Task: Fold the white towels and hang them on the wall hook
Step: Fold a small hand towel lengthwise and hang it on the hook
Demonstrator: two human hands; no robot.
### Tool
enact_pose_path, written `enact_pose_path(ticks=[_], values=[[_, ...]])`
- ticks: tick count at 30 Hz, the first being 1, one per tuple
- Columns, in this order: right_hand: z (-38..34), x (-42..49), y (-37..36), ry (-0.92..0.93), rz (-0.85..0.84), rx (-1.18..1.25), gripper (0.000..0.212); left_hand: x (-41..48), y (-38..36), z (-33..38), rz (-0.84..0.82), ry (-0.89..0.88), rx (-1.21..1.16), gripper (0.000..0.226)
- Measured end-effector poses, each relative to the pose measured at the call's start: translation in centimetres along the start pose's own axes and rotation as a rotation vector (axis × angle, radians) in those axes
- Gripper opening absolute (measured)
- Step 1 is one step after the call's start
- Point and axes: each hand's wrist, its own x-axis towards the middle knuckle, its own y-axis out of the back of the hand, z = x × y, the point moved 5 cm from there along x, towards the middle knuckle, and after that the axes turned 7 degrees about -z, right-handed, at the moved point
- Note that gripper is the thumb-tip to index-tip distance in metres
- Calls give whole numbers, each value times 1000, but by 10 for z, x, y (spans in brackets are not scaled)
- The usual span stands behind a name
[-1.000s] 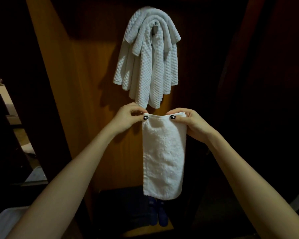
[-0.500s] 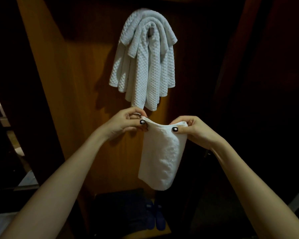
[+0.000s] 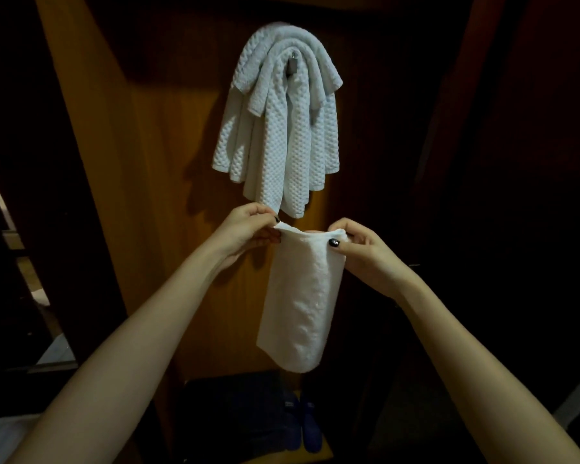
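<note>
A small white towel (image 3: 300,296) hangs folded lengthwise in front of me, its top edge bowed between my hands. My left hand (image 3: 245,229) pinches the top left corner. My right hand (image 3: 362,246) pinches the top right corner, thumb on the near face. Just above, several white waffle-textured towels (image 3: 282,128) are draped over a small metal wall hook (image 3: 293,65) on the wooden panel (image 3: 168,195). The lowest hanging tips reach almost to my left hand.
The wooden panel is lit in the middle; dark surfaces flank it on both sides. Below, a low shelf (image 3: 318,455) holds dark folded fabric (image 3: 241,413) and a blue item (image 3: 310,426). Pale objects (image 3: 52,351) show at the lower left.
My hands have drawn closer together, so the flat towel now curves into a rounded fold. Its bottom edge has lifted and swung slightly left.
</note>
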Motion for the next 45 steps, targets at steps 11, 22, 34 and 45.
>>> enact_pose_path(ticks=[11, 22, 34, 45], values=[[-13, 16, -14, 24, 171, -358, 7, -8, -26, 25, -319, -79, 175, 26], [-17, 19, -13, 78, 395, -538, 18, -15, -25, 27, -332, -131, 120, 40], [-27, 35, -4, 180, 609, -333, 21, -38, -43, 27, -113, -533, 149, 34], [-5, 29, -15, 27, 353, -239, 26, -15, -21, 39, 86, -535, 25, 35]])
